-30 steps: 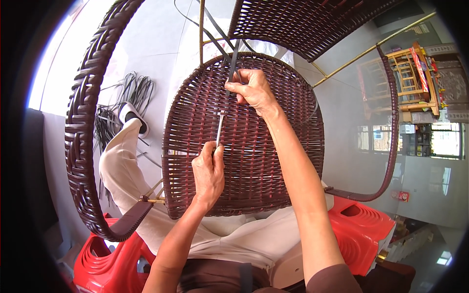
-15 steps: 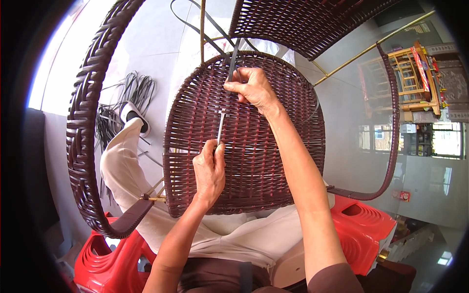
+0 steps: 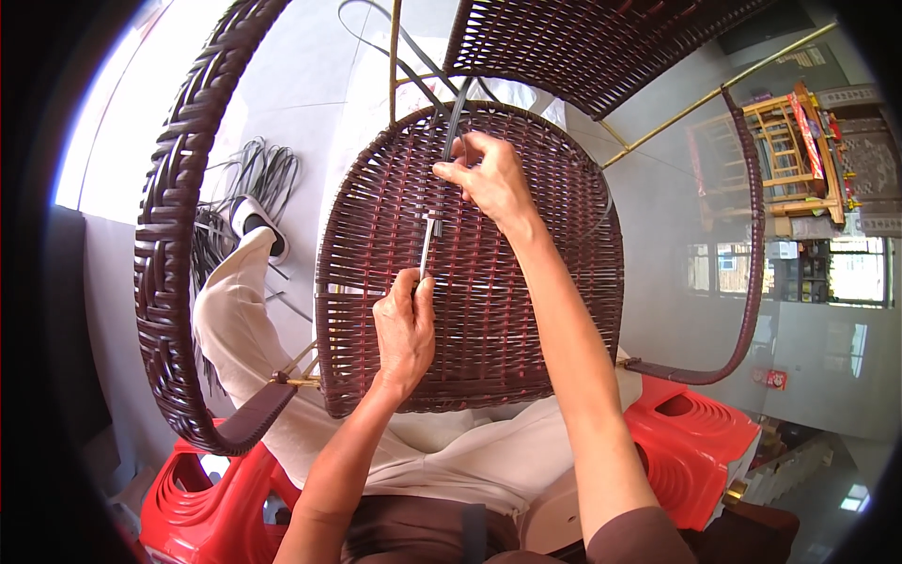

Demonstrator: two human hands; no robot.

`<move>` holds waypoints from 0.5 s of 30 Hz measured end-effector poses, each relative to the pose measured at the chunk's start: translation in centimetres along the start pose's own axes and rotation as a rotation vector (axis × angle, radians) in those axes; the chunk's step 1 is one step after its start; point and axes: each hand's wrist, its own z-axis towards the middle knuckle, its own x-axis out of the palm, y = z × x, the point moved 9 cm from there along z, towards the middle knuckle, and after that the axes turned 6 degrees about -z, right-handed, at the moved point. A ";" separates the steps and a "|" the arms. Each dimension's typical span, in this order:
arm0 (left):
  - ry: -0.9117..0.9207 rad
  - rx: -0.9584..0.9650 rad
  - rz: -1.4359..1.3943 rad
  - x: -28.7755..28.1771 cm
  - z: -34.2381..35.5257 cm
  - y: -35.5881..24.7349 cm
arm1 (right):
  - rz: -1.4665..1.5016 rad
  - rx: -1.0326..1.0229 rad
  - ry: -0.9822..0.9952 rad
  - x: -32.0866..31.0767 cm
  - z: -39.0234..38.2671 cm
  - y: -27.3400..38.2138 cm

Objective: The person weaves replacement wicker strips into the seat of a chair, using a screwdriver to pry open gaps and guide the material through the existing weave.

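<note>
on the woven seat [image 3: 526, 310], left hand [image 3: 404, 329] holds metal tool [image 3: 426, 246] seemingly tip-up.

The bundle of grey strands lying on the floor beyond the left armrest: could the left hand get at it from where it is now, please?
Probably not directly. The left hand grips a thin metal tool against the woven seat panel, and the wide woven armrest curves between it and the grey strands.

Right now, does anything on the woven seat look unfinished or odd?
Yes. At the seat's top edge, loose dark strips stick out unwoven; the right hand pinches one. The left hand holds a thin metal tool against the weave.
</note>
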 end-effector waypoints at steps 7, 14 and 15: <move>-0.007 0.002 0.012 -0.3 -0.3 0.3 | 0.024 0.074 -0.374 -0.7 -9.7 -0.4; 0.012 -0.089 -0.006 -0.2 0.0 0.0 | -0.037 0.268 -0.242 1.9 -9.5 -1.3; -0.028 -0.048 0.000 -0.5 -0.1 0.2 | -0.060 0.255 -0.240 1.9 -9.4 -0.6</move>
